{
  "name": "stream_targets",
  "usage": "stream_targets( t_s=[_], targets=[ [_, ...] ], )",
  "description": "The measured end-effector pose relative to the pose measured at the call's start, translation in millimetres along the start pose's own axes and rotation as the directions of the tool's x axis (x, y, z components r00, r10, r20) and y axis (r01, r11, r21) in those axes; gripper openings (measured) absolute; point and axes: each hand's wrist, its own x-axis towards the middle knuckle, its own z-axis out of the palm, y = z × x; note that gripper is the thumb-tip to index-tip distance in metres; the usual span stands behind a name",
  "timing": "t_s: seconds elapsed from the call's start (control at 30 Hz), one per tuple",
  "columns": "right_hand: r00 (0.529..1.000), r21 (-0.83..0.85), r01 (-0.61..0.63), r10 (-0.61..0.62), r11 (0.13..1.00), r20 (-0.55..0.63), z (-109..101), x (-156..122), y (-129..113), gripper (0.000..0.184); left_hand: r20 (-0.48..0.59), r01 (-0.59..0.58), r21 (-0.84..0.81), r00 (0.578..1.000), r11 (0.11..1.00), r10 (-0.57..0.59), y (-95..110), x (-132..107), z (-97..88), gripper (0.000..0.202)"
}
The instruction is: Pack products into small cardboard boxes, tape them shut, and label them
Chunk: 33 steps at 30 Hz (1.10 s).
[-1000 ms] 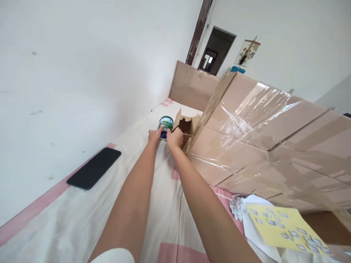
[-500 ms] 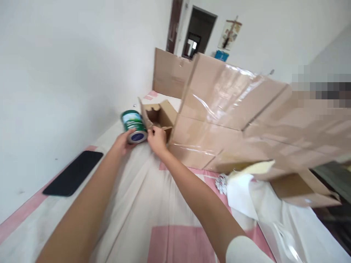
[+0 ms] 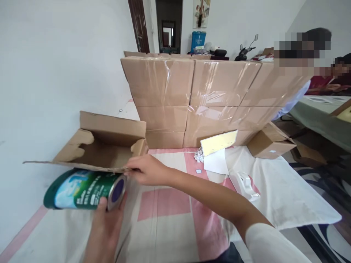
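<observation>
A green and white can (image 3: 82, 189) with a metal end lies tilted on its side in my left hand (image 3: 105, 226), whose fingers wrap its bottom end. Just above it stands a small open cardboard box (image 3: 105, 146), its flaps spread. My right hand (image 3: 146, 170) pinches the near flap of that box. Both hands are over a white and pink cloth (image 3: 170, 204) that covers the table.
A wall of taped cardboard boxes (image 3: 192, 95) stands behind. A yellow sheet (image 3: 218, 141), white paper, paper scraps, a tape dispenser (image 3: 245, 182) and a small closed box (image 3: 270, 142) lie to the right. Other people sit at the far right. A white wall is on the left.
The view swung right and came closer. The can and the small box have come toward me; the can now lies on its side below the box. The black phone has left the view.
</observation>
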Motion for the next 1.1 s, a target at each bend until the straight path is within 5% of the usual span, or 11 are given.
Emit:
stream_targets(
  t_s=[0.1,0.2,0.33,0.43,0.57,0.63,0.73,0.8,0.83,0.93,1.1],
  targets=[
    [1.000,0.065,-0.010,0.009,0.998,0.018,-28,-64,-22,0.011,0.059,0.008,-0.044,0.998,0.999,-0.006,-28,-69,15.6,0.054],
    [0.991,0.111,-0.131,0.127,0.985,0.041,-56,-128,-34,0.017,0.112,0.138,-0.037,0.985,0.990,-0.133,-65,-123,28.1,0.056],
    [0.937,0.132,-0.349,0.346,0.928,0.041,-84,-198,-34,0.033,0.151,0.238,0.020,0.959,0.971,-0.238,-113,-169,41.6,0.084],
    [0.917,0.173,-0.396,0.397,0.902,0.031,-94,-229,-32,0.038,0.166,0.280,0.036,0.945,0.959,-0.282,-139,-190,52.7,0.100],
    [0.911,0.136,-0.404,0.412,0.904,-0.031,-115,-251,-30,0.033,0.157,0.306,0.068,0.937,0.950,-0.313,-152,-201,57.9,0.103],
    [0.867,0.023,-0.474,0.472,0.880,-0.161,-136,-261,-20,0.043,0.176,0.274,0.081,0.943,0.958,-0.284,-151,-200,54.9,0.102],
    [0.629,-0.255,-0.738,0.499,0.625,-0.596,-180,-277,10,0.050,0.198,0.159,0.100,0.964,0.982,-0.176,-145,-194,48.8,0.097],
    [0.574,-0.355,-0.806,0.476,0.474,-0.666,-206,-284,37,0.068,0.193,0.092,0.130,0.974,0.987,-0.116,-141,-190,46.0,0.091],
    [0.594,-0.482,-0.805,0.482,0.347,-0.644,-215,-286,50,0.074,0.194,0.073,0.146,0.976,0.987,-0.101,-140,-188,45.1,0.089],
    [0.669,-0.700,-0.693,0.519,0.175,-0.532,-229,-288,79,0.076,0.205,0.074,0.166,0.973,0.983,-0.108,-140,-185,43.4,0.083],
    [0.705,-0.770,-0.615,0.556,0.170,-0.440,-222,-289,95,0.039,0.208,0.127,0.166,0.965,0.978,-0.160,-143,-184,39.5,0.081]
  ],
)
